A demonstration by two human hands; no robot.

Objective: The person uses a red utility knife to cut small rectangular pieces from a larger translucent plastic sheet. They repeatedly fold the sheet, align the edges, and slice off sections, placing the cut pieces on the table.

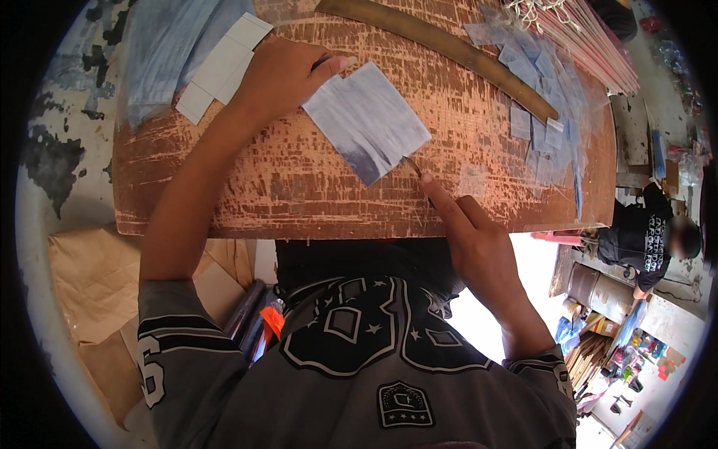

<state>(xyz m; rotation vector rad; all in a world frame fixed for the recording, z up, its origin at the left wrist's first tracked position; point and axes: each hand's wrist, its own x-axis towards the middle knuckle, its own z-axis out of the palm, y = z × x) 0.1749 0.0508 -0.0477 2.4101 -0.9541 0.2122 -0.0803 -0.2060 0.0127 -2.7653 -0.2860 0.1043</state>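
A stack of clear, bluish-white plastic sheets (366, 123) lies slantwise on the worn wooden table (284, 179). My left hand (284, 71) is at its upper left corner, fingers curled under and thumb stretched along the edge. What those fingers grip, if anything, is hidden, though something dark shows beside the thumb. My right hand (479, 232) grips a thin, dark knife (416, 168), index finger along it, its tip at the stack's lower right edge. Under my left wrist lies a white, panelled strip (224, 67), which looks like card.
Larger plastic film (161, 60) covers the table's far left. A long brown strip (441, 52) crosses the back. At right are small cut plastic pieces (538, 112) and pink sticks (580, 37) with white string. Brown paper (97, 284) is below left; another person (636, 239) is at right.
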